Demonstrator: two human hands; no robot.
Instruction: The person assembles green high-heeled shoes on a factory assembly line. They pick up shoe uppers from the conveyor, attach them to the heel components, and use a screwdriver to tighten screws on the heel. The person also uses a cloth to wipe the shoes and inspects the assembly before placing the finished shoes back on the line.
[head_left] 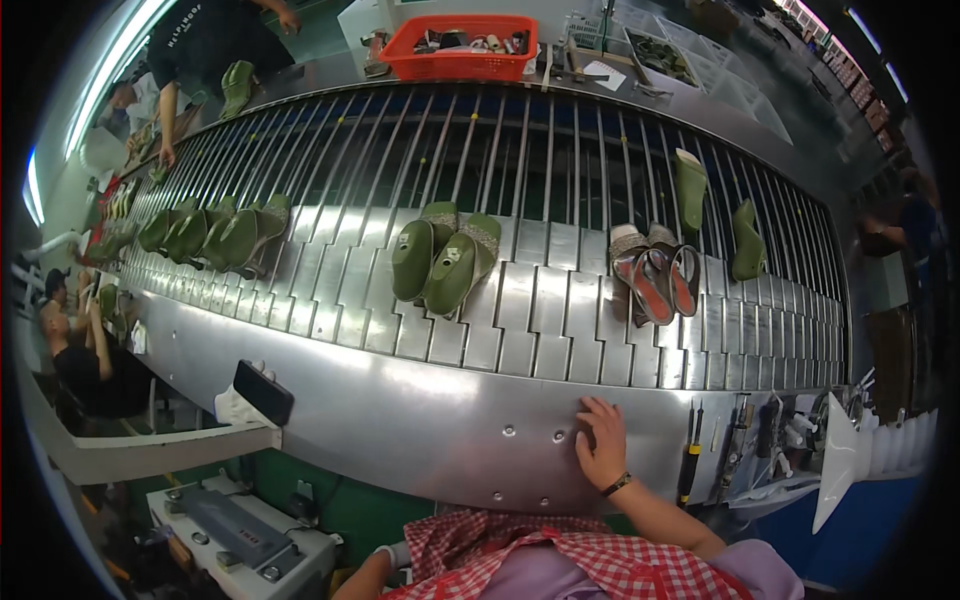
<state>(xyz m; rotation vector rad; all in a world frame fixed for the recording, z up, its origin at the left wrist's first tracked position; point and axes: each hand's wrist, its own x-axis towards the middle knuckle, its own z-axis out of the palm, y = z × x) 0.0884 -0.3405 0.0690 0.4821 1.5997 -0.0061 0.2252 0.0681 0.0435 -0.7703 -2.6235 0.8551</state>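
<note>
Belt (562, 325): wide, likely to carry things along.
Green pair (452, 275): on the belt, side by side, maybe to match.
Right hand (602, 440): open on the worktop (400, 400), perhaps resting.
Left hand (399, 555): mostly hidden, can't tell.

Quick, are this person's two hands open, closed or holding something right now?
Left hand: can't tell; only the forearm shows clearly.
Right hand: open and empty, at the metal table.
</note>
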